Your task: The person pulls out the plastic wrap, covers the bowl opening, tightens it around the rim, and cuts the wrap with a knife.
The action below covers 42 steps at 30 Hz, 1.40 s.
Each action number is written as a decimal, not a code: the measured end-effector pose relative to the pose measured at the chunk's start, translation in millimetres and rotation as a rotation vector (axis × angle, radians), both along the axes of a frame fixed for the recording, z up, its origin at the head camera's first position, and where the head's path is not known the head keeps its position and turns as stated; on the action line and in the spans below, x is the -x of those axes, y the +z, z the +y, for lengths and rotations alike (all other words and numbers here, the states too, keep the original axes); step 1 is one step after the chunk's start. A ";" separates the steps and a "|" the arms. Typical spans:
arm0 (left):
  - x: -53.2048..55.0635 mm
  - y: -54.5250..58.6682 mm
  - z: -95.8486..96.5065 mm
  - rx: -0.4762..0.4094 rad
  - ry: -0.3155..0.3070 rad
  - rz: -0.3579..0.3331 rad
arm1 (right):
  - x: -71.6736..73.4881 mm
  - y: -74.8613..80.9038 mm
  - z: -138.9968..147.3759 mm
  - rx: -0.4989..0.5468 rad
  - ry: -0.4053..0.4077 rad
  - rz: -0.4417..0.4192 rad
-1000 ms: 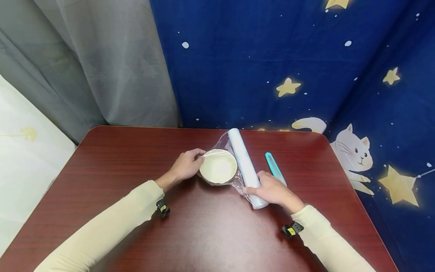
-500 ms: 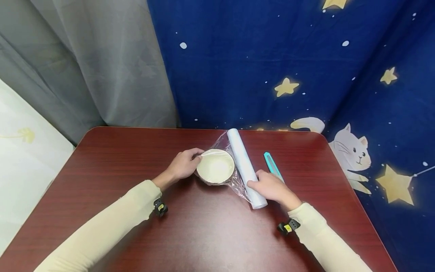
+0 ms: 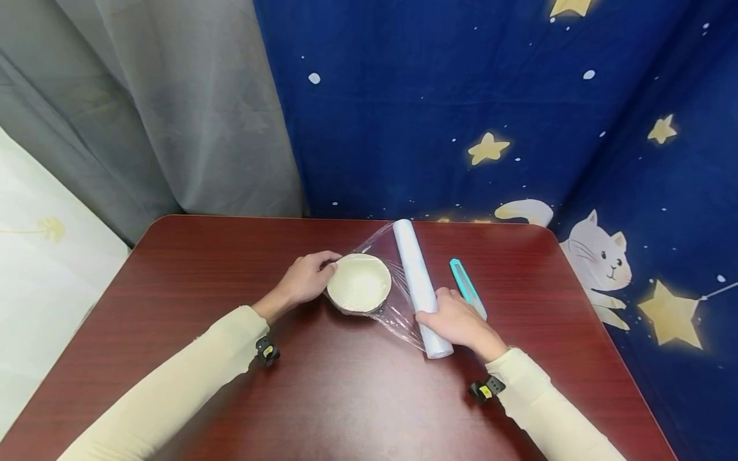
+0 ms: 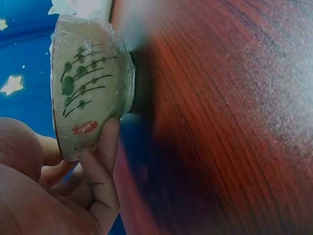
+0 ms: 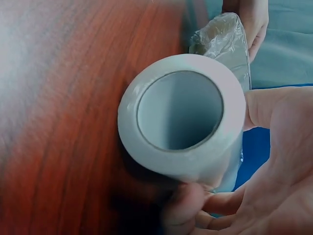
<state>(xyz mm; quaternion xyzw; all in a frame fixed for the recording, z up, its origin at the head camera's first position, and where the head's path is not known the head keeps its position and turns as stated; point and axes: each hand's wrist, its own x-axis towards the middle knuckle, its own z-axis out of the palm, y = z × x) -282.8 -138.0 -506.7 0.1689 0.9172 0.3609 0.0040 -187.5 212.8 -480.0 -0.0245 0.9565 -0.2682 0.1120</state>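
Note:
A cream bowl stands upright on the table, with clear plastic wrap over its mouth and sides. Green leaf sprigs and a red mark decorate the bowl's side in the left wrist view. My left hand grips its left rim, thumb at the top edge and fingers against the outer wall. To the right lies a white roll of cling film; its hollow core faces the right wrist camera. My right hand holds the near half of this roll. Stretched film spans from bowl to roll.
A turquoise utility knife lies just right of the roll, partly behind the right hand. The dark red wooden table ends at a back edge before grey and blue curtains.
The bowl and left hand have shifted left, away from the roll. The gap between bowl and roll is wider, with more film stretched across it. The right hand still holds the roll.

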 end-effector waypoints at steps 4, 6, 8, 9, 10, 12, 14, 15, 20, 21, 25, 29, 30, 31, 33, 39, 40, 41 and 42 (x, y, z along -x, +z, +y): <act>-7.9 17.2 4.6 0.018 0.014 -0.007 | 1.1 -9.1 1.0 0.012 -0.021 0.003; -17.6 34.9 8.7 0.016 0.011 -0.034 | 0.7 -10.4 0.8 0.012 -0.032 0.007; -25.7 48.6 11.9 0.016 0.008 -0.048 | -0.6 -9.6 0.2 0.015 -0.037 0.011; -28.6 54.2 13.4 0.017 0.005 -0.061 | -1.6 -8.1 -0.5 0.019 -0.038 0.011; -30.1 56.9 13.8 0.022 0.006 -0.065 | -2.9 -5.5 -1.3 0.027 -0.038 0.011; -32.4 60.5 14.2 0.033 0.012 -0.074 | -7.0 2.4 -2.5 0.083 -0.029 0.003; -32.7 61.6 13.8 0.044 0.018 -0.078 | -11.7 11.3 -3.2 0.181 -0.019 -0.024; -32.7 62.3 13.3 0.045 0.019 -0.080 | -14.1 15.2 -3.1 0.235 -0.013 -0.037; -31.8 64.7 10.9 0.040 0.020 -0.086 | -23.1 25.1 0.7 0.328 0.062 -0.037; -31.6 64.7 10.5 0.040 0.019 -0.086 | -24.1 25.1 1.5 0.309 0.079 -0.022; -30.9 63.0 9.1 0.043 0.022 -0.084 | -26.9 23.8 3.5 0.229 0.112 0.034; -31.1 61.8 7.0 0.045 0.033 -0.088 | -27.9 23.0 2.1 0.234 0.062 -0.019; -31.0 61.5 6.5 0.044 0.034 -0.088 | -28.0 23.1 1.8 0.235 0.050 -0.032; -31.1 61.3 6.1 0.044 0.035 -0.088 | -28.1 23.5 1.2 0.235 0.041 -0.044; -30.9 60.5 5.3 0.048 0.034 -0.087 | -28.7 24.6 -0.1 0.217 0.030 -0.050; -31.8 61.4 2.4 0.055 0.034 -0.086 | -31.2 28.2 -4.0 0.093 0.047 0.011; -31.6 61.4 1.8 0.056 0.034 -0.085 | -31.4 28.4 -4.7 0.074 0.049 0.022; -31.6 61.5 1.2 0.055 0.034 -0.085 | -31.4 28.2 -5.2 0.058 0.048 0.028; -31.4 61.3 0.5 0.055 0.035 -0.084 | -31.4 27.9 -5.9 0.047 0.047 0.030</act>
